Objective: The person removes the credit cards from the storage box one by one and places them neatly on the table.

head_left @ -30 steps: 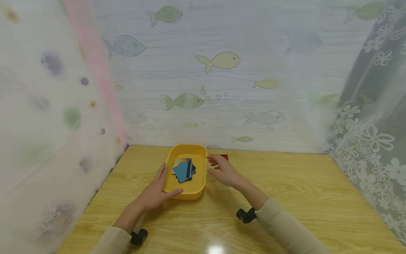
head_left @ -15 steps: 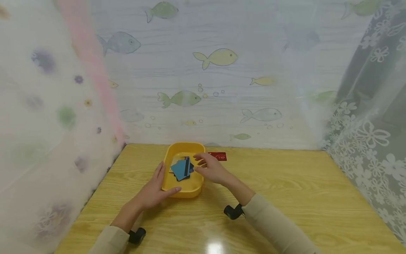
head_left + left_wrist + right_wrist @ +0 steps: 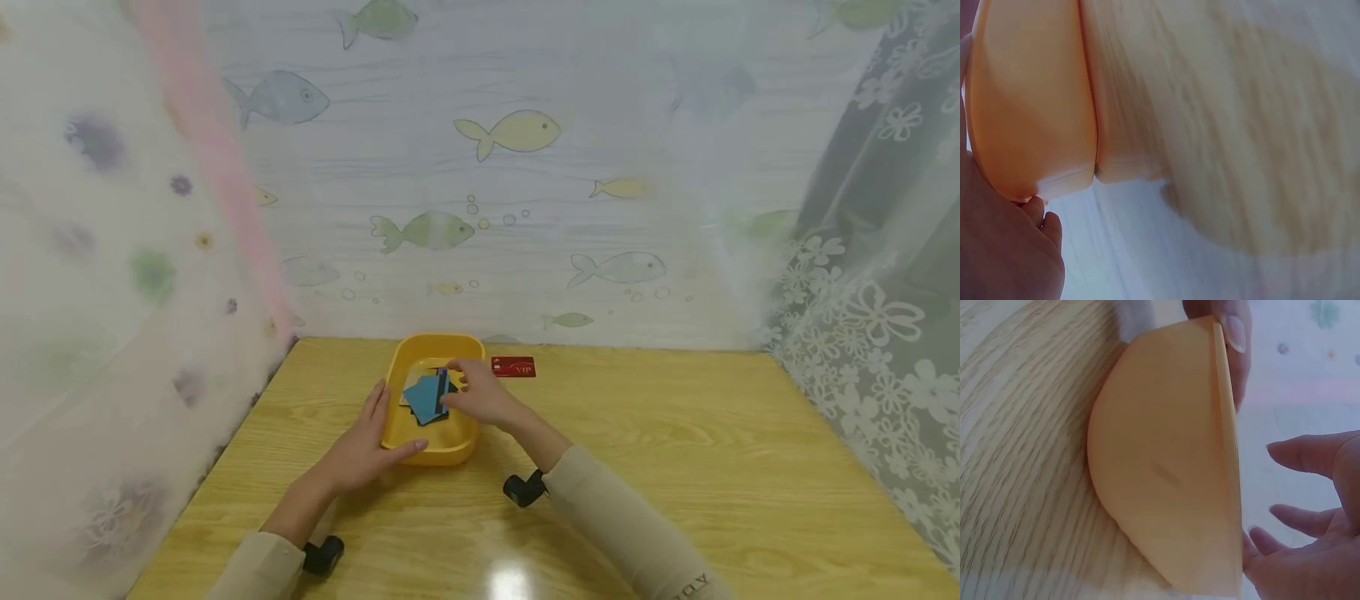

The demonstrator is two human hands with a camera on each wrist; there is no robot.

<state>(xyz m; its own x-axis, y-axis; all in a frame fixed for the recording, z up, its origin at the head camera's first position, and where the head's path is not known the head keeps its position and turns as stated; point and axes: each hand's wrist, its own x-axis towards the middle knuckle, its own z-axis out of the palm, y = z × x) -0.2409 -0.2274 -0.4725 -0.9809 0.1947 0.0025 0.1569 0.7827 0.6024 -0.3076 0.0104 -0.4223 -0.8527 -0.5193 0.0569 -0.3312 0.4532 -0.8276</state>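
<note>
A yellow plastic tray [image 3: 431, 454] stands on the table, holding a small pile of cards. On top lies a light blue card [image 3: 422, 398] with a dark stripe; the ones beneath are mostly covered. My left hand [image 3: 358, 454] grips the tray's near left corner, thumb over the near rim and fingers along the left side. My right hand [image 3: 483, 396] reaches across the right rim, over the cards, its thumb and fingers apart. In the right wrist view the fingers of that hand [image 3: 1316, 537] are spread past the tray's rim [image 3: 1227, 425], with no card seen between them.
A red card marked VIP [image 3: 513, 367] lies on the wooden table [image 3: 675, 450], just right of the tray. Behind the table hangs a curtain with fish [image 3: 525, 133]. Patterned curtains close off both sides.
My right hand has moved left, from beside the red card to above the pile in the tray, leaving that card in full view. My left hand keeps its grip on the tray.
</note>
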